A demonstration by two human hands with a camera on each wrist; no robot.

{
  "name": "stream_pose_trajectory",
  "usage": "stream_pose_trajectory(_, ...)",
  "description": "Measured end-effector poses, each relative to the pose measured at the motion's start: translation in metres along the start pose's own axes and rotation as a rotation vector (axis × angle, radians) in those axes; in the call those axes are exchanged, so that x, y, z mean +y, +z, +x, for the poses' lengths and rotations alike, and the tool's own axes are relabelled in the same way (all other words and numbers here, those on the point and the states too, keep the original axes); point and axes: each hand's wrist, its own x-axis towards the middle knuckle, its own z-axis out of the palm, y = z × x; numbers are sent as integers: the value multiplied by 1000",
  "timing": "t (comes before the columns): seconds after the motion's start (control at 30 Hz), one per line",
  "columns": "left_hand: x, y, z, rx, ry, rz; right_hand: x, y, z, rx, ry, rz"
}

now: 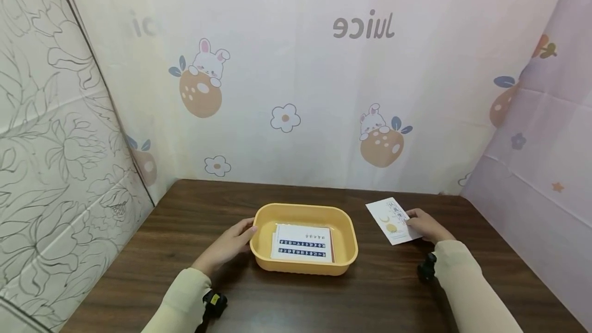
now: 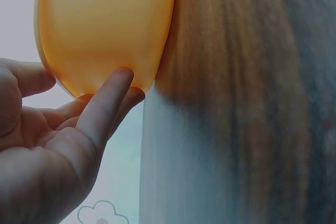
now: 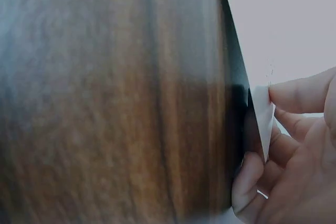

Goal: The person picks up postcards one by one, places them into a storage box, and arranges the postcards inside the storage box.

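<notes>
1. Head view: two arms in pale cream sleeves reach forward over one dark wood-grain surface (image 1: 152,251), each with a small black device at the wrist.
2. The left hand (image 1: 229,244) lies with fingers nearly straight, their tips against the left wall of one tray (image 1: 349,238). Its grip is slack, with nothing enclosed; in the left wrist view the fingers (image 2: 105,103) press flat on the smooth orange-yellow side of the tray (image 2: 105,24).
3. The tray is a single shallow plastic tub, rectangular with rounded corners, standing flat at the middle of the surface between the two hands.
4. Inside it lies one white sheet (image 1: 302,243), rectangular, flat on the bottom, with rows of dark print and a reddish edge on its right side.
5. The right hand (image 1: 426,226) is a little farther back, right of the tray and apart from it. Its grip is narrow: thumb and curled fingers pinch the right edge of one card (image 1: 390,222). In the right wrist view the fingers (image 3: 294,95) close on the thin white edge of the card (image 3: 262,108), which is lifted off the wood there.
6. The card is white, rectangular, thin, with a yellow crescent and small print, and lies askew.
7. Farthest back hang cloth walls printed with rabbits, flowers and mirrored lettering.
</notes>
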Motion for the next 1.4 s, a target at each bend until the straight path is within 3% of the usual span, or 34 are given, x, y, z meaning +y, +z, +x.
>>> stream_pose_trajectory(0.37, 3, 0, 0, 8, -9, -6, -5, -3, -2, 78, -9, 11)
stream_pose_trajectory(0.67, 2, -1, 0, 2, -6, 1, -32, 1, -14, 109, -201, -1)
stream_pose_trajectory(0.9, 1, -1, 0, -6, -1, 12, -57, 6, -21, 162, -284, 6)
stream_pose_trajectory(1.4, -1, -1, 1, -8, 1, 5, -114, 21, -39, 146, -458, -7)
